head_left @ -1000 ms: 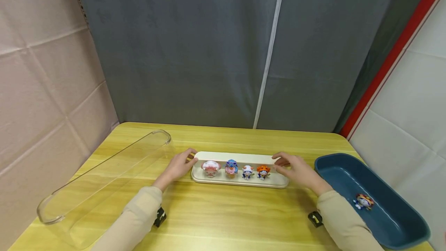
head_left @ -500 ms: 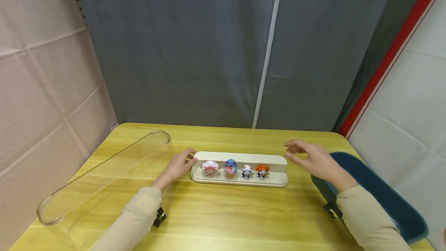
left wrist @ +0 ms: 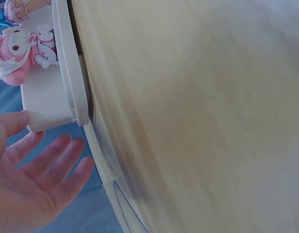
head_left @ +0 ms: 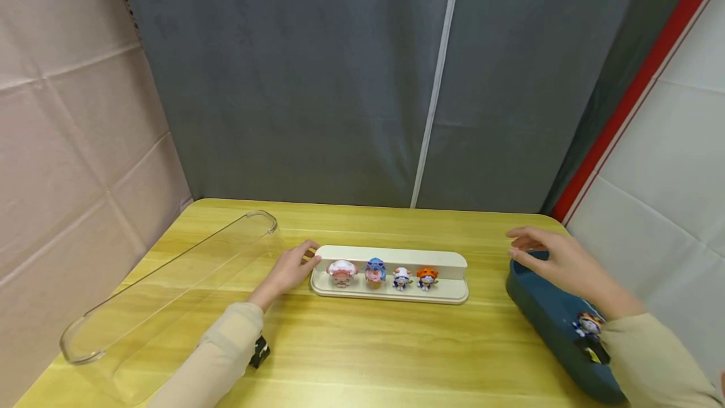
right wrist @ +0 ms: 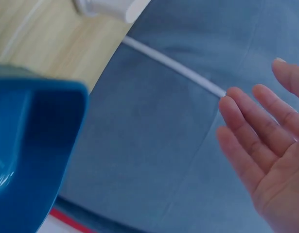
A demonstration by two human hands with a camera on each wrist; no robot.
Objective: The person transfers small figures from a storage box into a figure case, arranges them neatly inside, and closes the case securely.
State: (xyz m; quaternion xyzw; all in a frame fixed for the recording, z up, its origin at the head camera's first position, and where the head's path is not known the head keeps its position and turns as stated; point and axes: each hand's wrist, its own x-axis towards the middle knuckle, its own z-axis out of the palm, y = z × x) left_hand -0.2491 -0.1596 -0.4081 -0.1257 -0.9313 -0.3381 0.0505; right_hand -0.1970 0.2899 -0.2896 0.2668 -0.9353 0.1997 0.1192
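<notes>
A cream display stand [head_left: 391, 298] lies mid-table with several small toy figures along its front ledge. These include a pink figure in a white hat [head_left: 342, 274], a blue one [head_left: 375, 273], a small white one [head_left: 401, 279] and an orange-hatted one [head_left: 427, 279]. My left hand [head_left: 290, 272] rests at the stand's left end, thumb and index fingertips at its edge, the other fingers loosely extended in the left wrist view. Empty, my right hand [head_left: 561, 263] hovers over the far end of the blue basin [head_left: 535, 317]. Inside the basin lies another figure [head_left: 589, 324], partly covered by my right sleeve.
A long clear plastic cover [head_left: 170, 294] lies on the left of the wooden table [head_left: 396, 351]. Behind the table hangs a grey curtain [head_left: 311, 80]. Pale cloth walls [head_left: 68, 143] flank both sides.
My right hand has left the stand's right end and moved right to above the basin, which has shifted slightly. My left hand and the figures have stayed in place.
</notes>
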